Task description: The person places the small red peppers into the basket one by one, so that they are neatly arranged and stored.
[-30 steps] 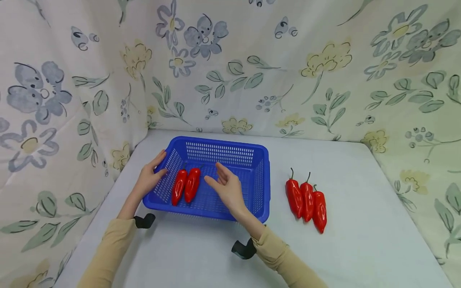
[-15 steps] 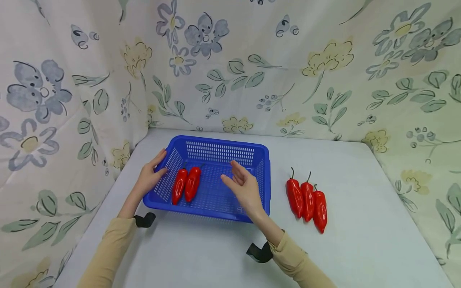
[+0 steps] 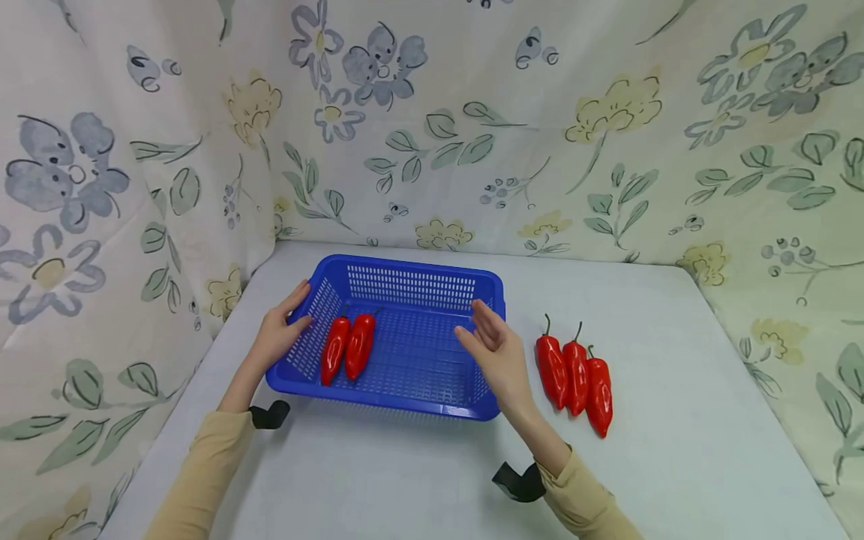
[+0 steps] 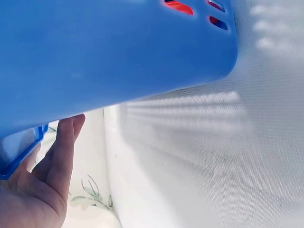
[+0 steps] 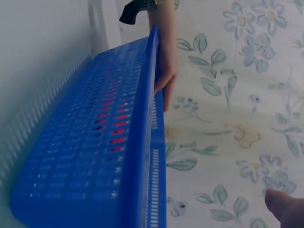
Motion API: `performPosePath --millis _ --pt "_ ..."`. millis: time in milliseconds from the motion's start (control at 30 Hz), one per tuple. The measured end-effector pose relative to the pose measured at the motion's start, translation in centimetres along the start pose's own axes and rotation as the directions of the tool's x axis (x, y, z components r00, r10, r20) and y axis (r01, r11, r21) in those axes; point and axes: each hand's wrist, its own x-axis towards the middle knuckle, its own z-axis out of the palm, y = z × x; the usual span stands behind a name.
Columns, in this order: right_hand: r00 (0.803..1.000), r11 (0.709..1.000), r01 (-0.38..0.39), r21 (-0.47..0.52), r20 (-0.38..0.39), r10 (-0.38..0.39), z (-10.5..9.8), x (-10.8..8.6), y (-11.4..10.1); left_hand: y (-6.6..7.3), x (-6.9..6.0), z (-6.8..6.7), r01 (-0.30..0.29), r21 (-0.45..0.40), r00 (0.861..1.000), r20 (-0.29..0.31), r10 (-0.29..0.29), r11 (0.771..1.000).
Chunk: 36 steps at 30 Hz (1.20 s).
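A blue plastic basket [image 3: 418, 352] with slotted walls stands on the white table, two red peppers [image 3: 347, 346] lying side by side in its left part. At its left end my left hand [image 3: 277, 330] grips the rim, thumb over the edge and fingers along the outside; in the left wrist view those fingers [image 4: 61, 156] touch the wall. Over the basket's right rim hovers my right hand [image 3: 499, 360], holding nothing, thumb and fingers apart. To its right, three more red peppers [image 3: 574, 377] lie on the table with their stems pointing away.
White cloth covers the table [image 3: 675, 360]. A floral curtain [image 3: 432, 150] hangs behind it and along both sides. Each wrist wears a black strap mount [image 3: 520, 484].
My right hand has moved to the right, from above the middle of the basket to its right rim. The left hand and the peppers have stayed in place.
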Motion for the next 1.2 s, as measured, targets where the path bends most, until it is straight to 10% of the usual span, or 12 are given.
performPosePath --millis 500,867,1200 --pt "0.992 0.997 -0.069 -0.033 -0.11 0.065 -3.6 -0.7 0.5 -0.9 0.0 0.0 -0.018 -0.004 1.0 -0.014 0.018 1.0" --pt "0.977 0.986 -0.12 -0.112 -0.193 0.096 -6.6 -1.7 1.5 3.1 -1.0 -0.4 0.019 -0.015 1.0 0.004 -0.018 1.0" --pt "0.952 0.983 -0.16 -0.087 -0.278 0.131 -9.7 -2.2 1.7 3.4 -1.1 -0.4 0.024 -0.025 1.0 0.02 -0.023 0.999"
